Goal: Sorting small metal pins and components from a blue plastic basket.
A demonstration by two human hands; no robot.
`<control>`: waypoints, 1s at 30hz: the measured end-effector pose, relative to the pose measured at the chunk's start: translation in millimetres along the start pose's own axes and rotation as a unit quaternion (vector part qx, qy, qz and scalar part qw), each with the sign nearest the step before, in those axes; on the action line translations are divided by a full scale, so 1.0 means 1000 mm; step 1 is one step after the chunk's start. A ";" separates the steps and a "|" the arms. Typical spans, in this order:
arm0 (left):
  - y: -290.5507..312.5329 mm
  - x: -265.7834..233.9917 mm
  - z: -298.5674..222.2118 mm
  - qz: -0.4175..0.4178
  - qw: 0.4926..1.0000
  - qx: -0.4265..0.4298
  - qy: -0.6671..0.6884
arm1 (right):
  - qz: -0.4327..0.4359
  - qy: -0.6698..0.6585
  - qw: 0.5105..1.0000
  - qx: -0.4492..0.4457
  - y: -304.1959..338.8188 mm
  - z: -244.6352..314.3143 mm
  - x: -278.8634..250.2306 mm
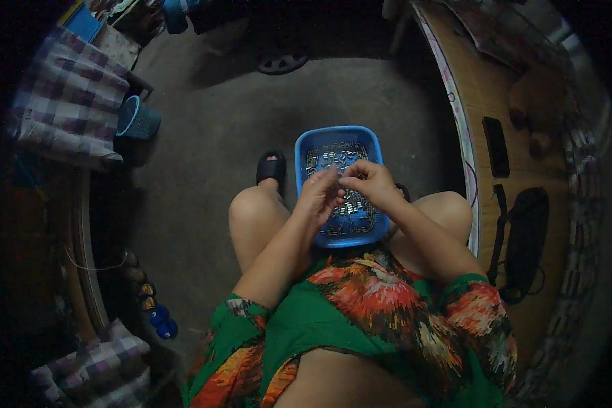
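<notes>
A blue plastic basket (pixel 343 128) rests between my knees, its bottom covered with many small, shiny metal cylinder-like pieces (pixel 355 202). Over the middle of the basket, my left hand (pixel 321 193) has its fingers curled and its thumb pointing up. My right hand (pixel 370 182) meets it from the right, thumb and forefinger pinched together close to the left fingertips. Whatever lies between the fingers is too small to make out. Both hands stay above the metal pieces.
To the right runs a wooden bench (pixel 517 178) bearing a black phone (pixel 496 147) and a dark pouch (pixel 528 224). On the left stand a blue bin (pixel 139 118) and a checked cloth (pixel 75 92). Blue-and-dark round objects (pixel 159 319) lie on the floor lower left.
</notes>
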State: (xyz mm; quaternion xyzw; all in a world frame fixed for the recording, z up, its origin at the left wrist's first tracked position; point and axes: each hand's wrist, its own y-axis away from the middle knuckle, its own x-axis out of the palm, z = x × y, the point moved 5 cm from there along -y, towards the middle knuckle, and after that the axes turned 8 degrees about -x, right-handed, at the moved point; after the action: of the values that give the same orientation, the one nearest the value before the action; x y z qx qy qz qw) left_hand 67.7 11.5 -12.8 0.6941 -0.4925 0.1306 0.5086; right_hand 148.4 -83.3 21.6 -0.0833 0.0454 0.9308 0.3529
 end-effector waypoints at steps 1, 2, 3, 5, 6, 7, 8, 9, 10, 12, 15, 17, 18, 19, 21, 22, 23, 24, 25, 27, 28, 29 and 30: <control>0.001 0.001 0.000 0.000 1.000 -0.001 0.000 | 0.001 -0.007 1.000 0.003 0.001 -0.001 0.000; 0.002 0.001 0.000 -0.013 1.000 0.003 -0.009 | 0.002 -0.014 1.000 0.006 0.001 -0.002 0.001; 0.002 0.001 -0.001 -0.027 0.999 0.006 -0.017 | 0.001 -0.014 1.000 0.006 0.001 -0.003 0.001; 0.003 0.001 -0.001 -0.020 1.000 0.005 -0.023 | -0.015 0.058 0.997 -0.041 0.001 0.002 0.000; 0.003 0.002 -0.002 -0.013 0.999 0.005 -0.029 | -0.015 0.058 0.997 -0.040 0.002 0.002 0.000; 0.003 0.002 -0.002 -0.013 0.999 0.005 -0.029 | -0.022 0.088 0.995 -0.046 0.002 0.006 0.000; 0.004 0.003 -0.003 -0.016 0.999 0.005 -0.038 | -0.029 0.118 0.991 -0.051 0.002 0.009 -0.001; 0.004 0.003 -0.003 -0.019 0.999 0.005 -0.047 | -0.030 0.117 0.991 -0.051 0.002 0.008 -0.001; 0.004 0.002 -0.003 -0.019 0.999 0.005 -0.047 | -0.028 0.121 0.991 -0.058 0.002 0.006 0.000; 0.001 0.001 -0.001 0.012 0.999 0.002 -0.032 | -0.028 0.124 0.990 -0.064 0.001 0.002 0.000; 0.001 0.003 0.002 -0.004 1.000 -0.021 0.010 | -0.007 -0.027 0.999 -0.028 -0.001 -0.001 -0.002; 0.004 0.006 -0.001 0.009 1.000 -0.017 0.020 | 0.043 -0.164 0.968 0.185 0.003 -0.001 -0.001; 0.005 0.007 -0.003 0.022 0.999 -0.014 0.030 | 0.017 -0.209 0.956 0.208 0.002 -0.007 -0.001; 0.004 0.006 -0.002 0.023 0.999 -0.014 0.030 | 0.017 -0.208 0.956 0.207 0.002 -0.009 -0.003; 0.000 0.003 -0.001 0.040 0.998 -0.011 0.043 | -0.028 -0.348 0.915 0.205 0.002 -0.009 -0.006; 0.000 0.003 -0.001 0.041 0.998 -0.012 0.043 | -0.029 -0.347 0.915 0.205 0.003 -0.009 -0.006; 0.000 0.003 -0.001 0.039 0.998 -0.014 0.049 | -0.019 -0.317 0.926 0.202 0.003 -0.009 -0.005; 0.000 0.003 -0.001 0.036 0.998 -0.017 0.055 | -0.010 -0.287 0.937 0.200 0.003 -0.009 -0.005; 0.001 0.003 -0.001 0.036 0.998 -0.017 0.055 | -0.009 -0.287 0.937 0.200 0.003 -0.009 -0.004; 0.001 0.001 -0.003 0.022 0.999 -0.010 0.041 | 0.022 -0.252 0.950 0.184 0.001 -0.008 -0.002; 0.001 0.000 -0.003 0.022 0.999 -0.010 0.041 | 0.022 -0.252 0.950 0.184 0.001 -0.011 -0.003; 0.001 -0.001 -0.003 0.023 0.999 -0.004 0.037 | 0.043 -0.268 0.943 0.195 0.001 -0.014 -0.001; 0.001 -0.001 -0.004 0.023 0.999 0.002 0.032 | 0.063 -0.284 0.934 0.205 0.002 -0.016 0.001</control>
State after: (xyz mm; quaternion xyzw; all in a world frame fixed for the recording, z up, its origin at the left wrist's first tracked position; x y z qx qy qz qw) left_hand 67.3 15.1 -11.1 0.6790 -0.4915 0.1652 0.5197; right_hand 148.8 -86.7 5.3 0.2622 0.1383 0.9064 0.3008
